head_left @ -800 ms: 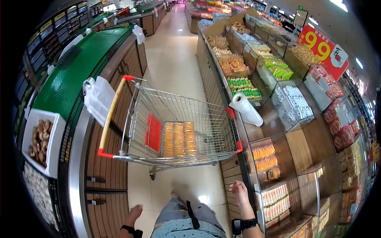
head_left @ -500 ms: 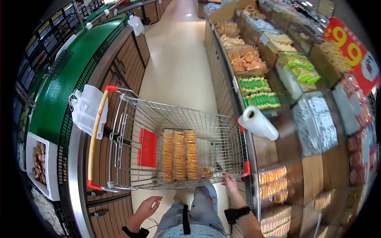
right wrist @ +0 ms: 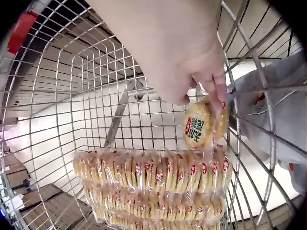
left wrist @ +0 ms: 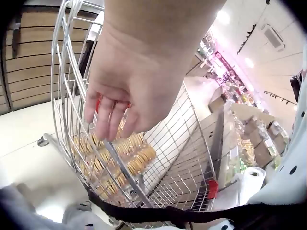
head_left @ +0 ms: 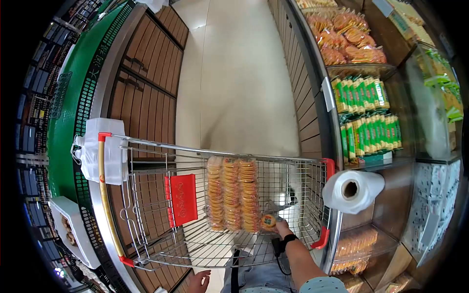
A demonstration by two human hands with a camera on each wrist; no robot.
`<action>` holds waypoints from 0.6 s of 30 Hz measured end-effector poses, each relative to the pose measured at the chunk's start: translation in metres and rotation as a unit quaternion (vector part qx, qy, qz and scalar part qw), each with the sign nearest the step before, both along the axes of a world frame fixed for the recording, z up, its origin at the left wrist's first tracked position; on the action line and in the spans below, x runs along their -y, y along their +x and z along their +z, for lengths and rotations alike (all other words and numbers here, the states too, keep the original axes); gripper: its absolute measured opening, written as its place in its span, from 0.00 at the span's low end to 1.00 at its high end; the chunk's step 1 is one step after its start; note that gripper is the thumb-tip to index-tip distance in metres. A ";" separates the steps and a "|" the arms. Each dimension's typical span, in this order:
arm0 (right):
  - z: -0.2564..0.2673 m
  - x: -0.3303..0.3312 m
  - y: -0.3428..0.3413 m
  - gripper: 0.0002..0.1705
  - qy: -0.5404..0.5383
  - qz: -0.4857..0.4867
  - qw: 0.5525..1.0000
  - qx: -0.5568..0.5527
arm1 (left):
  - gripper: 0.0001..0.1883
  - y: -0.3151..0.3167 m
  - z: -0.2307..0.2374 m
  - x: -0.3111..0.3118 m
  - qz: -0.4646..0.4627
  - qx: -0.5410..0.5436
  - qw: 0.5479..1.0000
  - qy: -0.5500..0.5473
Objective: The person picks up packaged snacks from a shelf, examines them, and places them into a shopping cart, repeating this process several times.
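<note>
A metal cart (head_left: 195,152) holds several rows of wrapped round crackers (head_left: 232,195). Beside the rows is a loose round cracker packet (head_left: 268,221) with a printed label; my right hand (head_left: 282,227) reaches over the cart's near side and grips its edge. The right wrist view shows my right hand (right wrist: 192,67) with fingertips on the packet (right wrist: 199,125), above the rows (right wrist: 153,172). My left hand (head_left: 199,282) is outside the cart's near side, holding nothing; in the left wrist view this hand (left wrist: 132,86) hangs with loosely bent fingers close to the rail.
Right of the cart, a plastic bag roll (head_left: 354,190) lies on a shelf unit with green-wrapped snacks (head_left: 371,132) and other packs. At left are a green counter (head_left: 66,146), a white bag (head_left: 102,151) by the cart handle (head_left: 105,195), and a white box (head_left: 75,229).
My right hand has moved from outside the cart over its side to the loose packet and taken hold of it. My left hand has moved lower in view, and the head view has tilted down and closer.
</note>
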State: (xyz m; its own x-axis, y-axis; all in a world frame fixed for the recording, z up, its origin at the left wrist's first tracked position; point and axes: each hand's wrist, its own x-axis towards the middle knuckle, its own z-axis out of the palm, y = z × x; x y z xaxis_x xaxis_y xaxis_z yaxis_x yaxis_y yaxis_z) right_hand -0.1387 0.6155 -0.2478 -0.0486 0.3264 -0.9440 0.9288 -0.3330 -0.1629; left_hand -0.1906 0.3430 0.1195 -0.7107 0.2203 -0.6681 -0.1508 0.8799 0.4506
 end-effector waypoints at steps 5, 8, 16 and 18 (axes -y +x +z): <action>-0.001 -0.011 -0.024 0.16 -0.124 0.064 0.990 0.032 | 0.10 -0.013 -0.013 -0.008 -0.033 0.028 0.997 -0.061; 0.001 -0.002 -0.030 0.15 -0.070 -0.052 0.995 0.042 | 0.11 -0.022 -0.014 -0.021 -0.004 0.041 0.998 -0.036; 0.012 -0.002 -0.055 0.22 0.123 0.237 0.962 -0.046 | 0.11 -0.033 -0.007 -0.034 0.087 0.078 0.993 0.000; 0.026 -0.011 -0.060 0.22 0.120 0.165 0.972 -0.113 | 0.11 -0.026 -0.012 -0.030 0.293 0.126 0.946 0.064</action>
